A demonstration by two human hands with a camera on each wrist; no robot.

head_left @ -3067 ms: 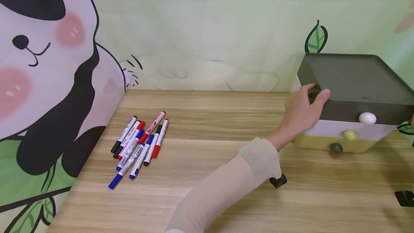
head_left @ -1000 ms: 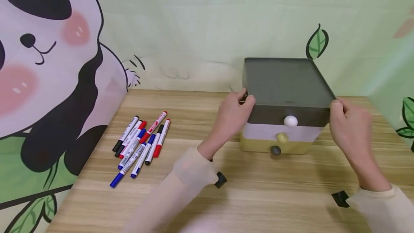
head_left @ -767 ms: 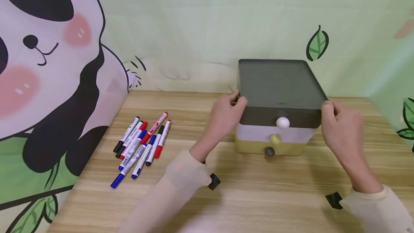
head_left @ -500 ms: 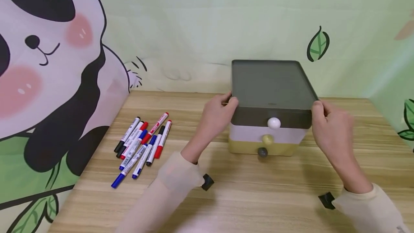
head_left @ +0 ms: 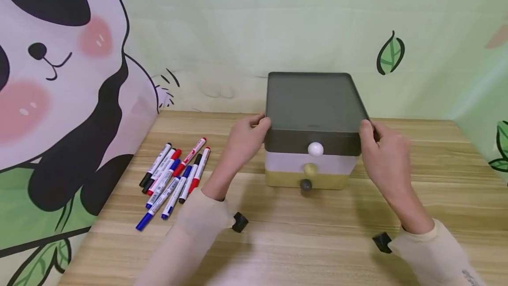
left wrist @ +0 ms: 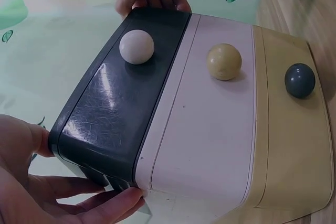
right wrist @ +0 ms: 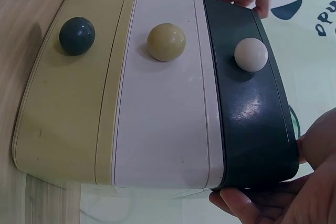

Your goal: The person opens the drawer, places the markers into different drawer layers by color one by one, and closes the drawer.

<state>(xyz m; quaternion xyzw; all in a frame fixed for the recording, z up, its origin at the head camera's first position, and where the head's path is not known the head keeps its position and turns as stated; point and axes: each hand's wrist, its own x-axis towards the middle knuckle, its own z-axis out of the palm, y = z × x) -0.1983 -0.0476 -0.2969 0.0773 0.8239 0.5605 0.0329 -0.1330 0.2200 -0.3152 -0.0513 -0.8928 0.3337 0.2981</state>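
A small three-tier drawer box stands upright, with a dark grey top tier, a pale lilac-white middle and a yellow bottom. Each tier's front carries a round knob: white, yellow and dark grey. My left hand grips the upper left side of the box, thumb at the top front corner. On the opposite side, my right hand holds the same dark tier. Both wrist views show the fingers bent against the dark tier's sides, and all drawers pushed in.
Several markers with black, red and blue caps lie in a loose pile on the wooden table, left of the box. Behind stands a pale green printed backdrop; a panda picture covers the left side.
The drawer box has shifted left across the table, toward the markers, with both hands on it. My right hand, almost out of view at first, is now fully visible. The markers stay put.
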